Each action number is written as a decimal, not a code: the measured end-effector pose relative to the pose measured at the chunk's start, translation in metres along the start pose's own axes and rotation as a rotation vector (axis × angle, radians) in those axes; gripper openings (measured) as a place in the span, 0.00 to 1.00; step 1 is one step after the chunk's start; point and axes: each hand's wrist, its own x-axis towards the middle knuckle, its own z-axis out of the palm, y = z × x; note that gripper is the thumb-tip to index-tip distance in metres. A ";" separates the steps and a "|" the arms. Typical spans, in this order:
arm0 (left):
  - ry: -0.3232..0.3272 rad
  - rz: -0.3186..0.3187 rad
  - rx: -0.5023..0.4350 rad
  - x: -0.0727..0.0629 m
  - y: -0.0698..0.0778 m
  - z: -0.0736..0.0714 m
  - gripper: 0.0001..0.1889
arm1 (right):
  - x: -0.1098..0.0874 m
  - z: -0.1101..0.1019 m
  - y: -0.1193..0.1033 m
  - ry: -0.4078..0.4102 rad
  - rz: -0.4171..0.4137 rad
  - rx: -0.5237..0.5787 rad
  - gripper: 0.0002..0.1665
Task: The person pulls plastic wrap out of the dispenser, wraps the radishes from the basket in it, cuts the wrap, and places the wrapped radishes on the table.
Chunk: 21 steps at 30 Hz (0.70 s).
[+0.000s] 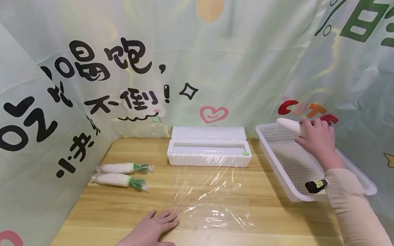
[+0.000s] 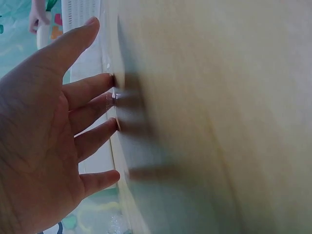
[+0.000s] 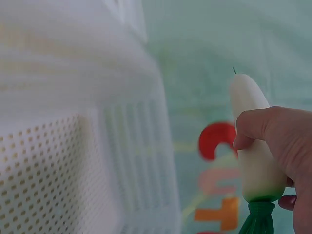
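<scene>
My right hand (image 1: 317, 139) grips a white radish (image 1: 289, 125) above the far part of a white plastic basket. In the right wrist view the radish (image 3: 253, 156) shows green stems at its lower end, with thumb and fingers around its body. My left hand (image 1: 152, 231) lies with fingers spread at the left edge of a sheet of clear plastic wrap (image 1: 213, 199) on the table. Its fingertips (image 2: 113, 124) touch the edge of the film in the left wrist view. The wrap runs out from a white dispenser box (image 1: 210, 161) whose lid stands up.
Two wrapped radishes (image 1: 115, 179) lie side by side on the wooden table (image 1: 121, 214) at the left. The perforated basket (image 1: 278, 170) stands at the right, partly behind the right forearm. Printed cloth (image 1: 248, 80) hangs around the table.
</scene>
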 end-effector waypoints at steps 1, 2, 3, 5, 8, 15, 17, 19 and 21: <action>-0.002 -0.003 -0.003 0.000 0.000 0.000 0.38 | -0.003 -0.003 -0.006 0.013 -0.010 0.004 0.37; -0.003 -0.005 -0.006 -0.001 0.000 -0.001 0.38 | -0.005 -0.006 -0.012 0.023 -0.020 0.007 0.36; -0.004 -0.009 -0.008 -0.001 0.000 -0.001 0.38 | -0.008 -0.008 -0.018 0.036 -0.033 0.014 0.36; -0.005 -0.011 -0.012 0.000 0.000 -0.001 0.38 | -0.015 -0.013 -0.031 0.061 -0.058 0.028 0.36; -0.010 -0.014 -0.019 0.000 -0.001 -0.001 0.38 | -0.023 -0.018 -0.051 0.111 -0.120 0.042 0.34; -0.022 -0.025 -0.025 0.001 -0.001 0.000 0.38 | -0.043 -0.021 -0.099 0.232 -0.296 0.075 0.34; -0.025 -0.028 -0.028 0.002 -0.001 -0.001 0.38 | -0.047 -0.018 -0.112 0.262 -0.349 0.096 0.33; -0.025 -0.029 -0.028 0.002 0.000 -0.001 0.38 | -0.052 -0.014 -0.124 0.274 -0.397 0.124 0.34; -0.023 -0.029 -0.025 0.002 0.000 -0.001 0.38 | -0.057 -0.009 -0.136 0.281 -0.445 0.139 0.34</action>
